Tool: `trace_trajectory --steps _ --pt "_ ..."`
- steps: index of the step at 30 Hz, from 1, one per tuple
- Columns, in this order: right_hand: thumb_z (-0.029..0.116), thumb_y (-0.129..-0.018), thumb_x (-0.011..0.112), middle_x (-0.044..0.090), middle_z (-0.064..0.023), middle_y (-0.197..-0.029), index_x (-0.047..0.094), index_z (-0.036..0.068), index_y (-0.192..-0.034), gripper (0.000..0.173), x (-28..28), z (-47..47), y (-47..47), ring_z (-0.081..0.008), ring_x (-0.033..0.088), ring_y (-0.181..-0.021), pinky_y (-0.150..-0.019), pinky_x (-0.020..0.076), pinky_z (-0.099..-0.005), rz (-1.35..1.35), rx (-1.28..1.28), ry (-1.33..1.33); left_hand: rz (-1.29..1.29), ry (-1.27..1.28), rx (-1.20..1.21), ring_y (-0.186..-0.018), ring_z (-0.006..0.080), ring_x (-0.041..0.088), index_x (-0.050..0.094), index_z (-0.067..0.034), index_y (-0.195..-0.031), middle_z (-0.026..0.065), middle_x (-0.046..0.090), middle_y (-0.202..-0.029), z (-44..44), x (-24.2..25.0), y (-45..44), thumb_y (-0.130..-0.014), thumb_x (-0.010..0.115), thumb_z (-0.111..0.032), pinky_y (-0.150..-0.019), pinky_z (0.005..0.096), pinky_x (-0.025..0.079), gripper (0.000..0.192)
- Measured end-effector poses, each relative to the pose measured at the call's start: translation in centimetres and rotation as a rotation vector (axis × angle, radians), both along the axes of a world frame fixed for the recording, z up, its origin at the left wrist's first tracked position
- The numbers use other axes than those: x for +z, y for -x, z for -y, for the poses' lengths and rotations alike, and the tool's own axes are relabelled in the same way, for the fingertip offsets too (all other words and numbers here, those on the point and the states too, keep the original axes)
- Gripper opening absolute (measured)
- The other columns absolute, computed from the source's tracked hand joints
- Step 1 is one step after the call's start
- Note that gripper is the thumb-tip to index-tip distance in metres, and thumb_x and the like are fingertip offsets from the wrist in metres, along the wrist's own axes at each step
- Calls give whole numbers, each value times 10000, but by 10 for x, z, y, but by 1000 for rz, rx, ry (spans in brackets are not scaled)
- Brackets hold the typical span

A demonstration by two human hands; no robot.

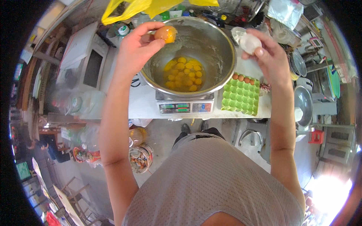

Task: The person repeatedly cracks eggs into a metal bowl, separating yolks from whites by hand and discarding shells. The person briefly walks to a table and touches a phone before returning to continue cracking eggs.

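My left hand (138,48) holds a cracked brown eggshell (164,34) over the left rim of a large stainless steel bowl (223,60). Orange yolk shows at the shell's opening. Several egg yolks (186,74) lie in clear egg white at the bowl's bottom. To the right of the bowl, my right hand (268,53) grips a pale, rounded piece (250,44), seemingly an eggshell half with its inside showing. A shiny translucent object (238,34) sits just beyond it; whether they touch I cannot tell. Under the bowl is a digital scale (185,106).
A green egg tray (240,96) on the white table (144,110) carries several brown eggs (243,78) in its far row. A yellow plastic bag (127,11) hangs beyond the bowl. On the floor, a bucket (141,159) contains eggshells. Plastic bottles (90,104) stand at left.
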State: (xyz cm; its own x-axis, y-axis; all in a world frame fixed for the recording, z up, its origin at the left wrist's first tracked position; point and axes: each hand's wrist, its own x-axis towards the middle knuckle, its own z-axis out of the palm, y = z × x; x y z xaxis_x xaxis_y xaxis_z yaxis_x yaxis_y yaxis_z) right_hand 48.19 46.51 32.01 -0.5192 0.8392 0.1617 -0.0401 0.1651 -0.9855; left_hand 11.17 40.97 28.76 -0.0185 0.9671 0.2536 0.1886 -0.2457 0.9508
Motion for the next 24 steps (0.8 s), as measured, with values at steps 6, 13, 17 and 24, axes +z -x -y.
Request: trace_trajectory --steps 6,13,17,24 --pt "281 -958 754 707 -149 -1163 543 -40 -1427 607 -65 69 22 -217 712 -926 -828 605 -352 -135 259 326 290 28 -31 -965 211 726 627 52 -1296 155 708 -1167 1 -8 1 -919 718 -37 -873 326 608 398" --pt "144 -997 647 697 -111 -1183 603 -5 -1388 421 -151 137 76 -194 705 -959 -858 595 -332 154 612 667 227 80 12 -973 223 733 625 54 -1304 147 718 -1139 33 -16 7 -922 732 -152 -878 339 602 447" --pt "125 -1004 610 701 -100 -1167 598 -10 -1392 411 -204 156 100 -167 702 -927 -847 596 -308 347 564 664 284 158 4 -891 168 713 694 17 -1160 106 732 -1075 68 6 11 -924 678 -48 -787 273 584 246" --pt "159 -1022 599 673 -135 -1228 563 -32 -1412 436 -280 272 203 -192 711 -950 -856 603 -335 494 876 348 203 84 37 -869 174 719 675 34 -1160 120 735 -1037 154 26 39 -926 703 -95 -791 284 597 270"
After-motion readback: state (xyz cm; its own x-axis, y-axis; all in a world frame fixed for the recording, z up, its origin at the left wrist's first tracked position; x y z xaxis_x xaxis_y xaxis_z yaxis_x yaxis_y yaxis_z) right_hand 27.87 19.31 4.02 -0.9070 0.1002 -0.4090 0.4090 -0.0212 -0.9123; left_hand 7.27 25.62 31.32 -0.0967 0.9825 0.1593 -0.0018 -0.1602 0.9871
